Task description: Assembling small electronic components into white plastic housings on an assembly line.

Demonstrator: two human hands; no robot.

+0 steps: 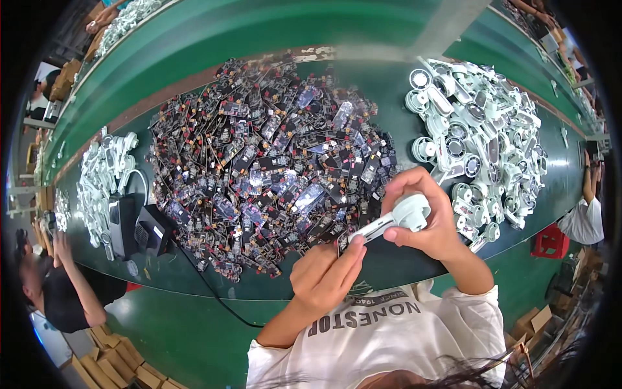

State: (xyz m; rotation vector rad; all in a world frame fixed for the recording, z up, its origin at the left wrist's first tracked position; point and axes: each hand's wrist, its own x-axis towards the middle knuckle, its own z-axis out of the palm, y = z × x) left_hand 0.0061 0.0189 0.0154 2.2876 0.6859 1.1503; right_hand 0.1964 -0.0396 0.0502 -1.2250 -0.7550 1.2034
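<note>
My right hand (433, 223) is closed around the round head of a pale white handheld fan housing (411, 211). Its handle slants down to the left, with a dark slot along it. At the handle's lower end, my left hand (324, 275) pinches a small dark circuit board (342, 244) against the housing. Fingers partly cover the board, so I cannot tell how far it sits inside. Beyond my left hand spreads a big heap of small circuit boards (265, 162). To the right of my right hand lies a pile of similar white fan housings (483, 129).
Another pile of white parts (107, 181) lies on the table's left, beside a black box-shaped device (152, 230) with a black cable (217, 295) running to the front edge. A co-worker (71, 285) sits at the left end. A red crate (549, 241) stands beyond the right edge.
</note>
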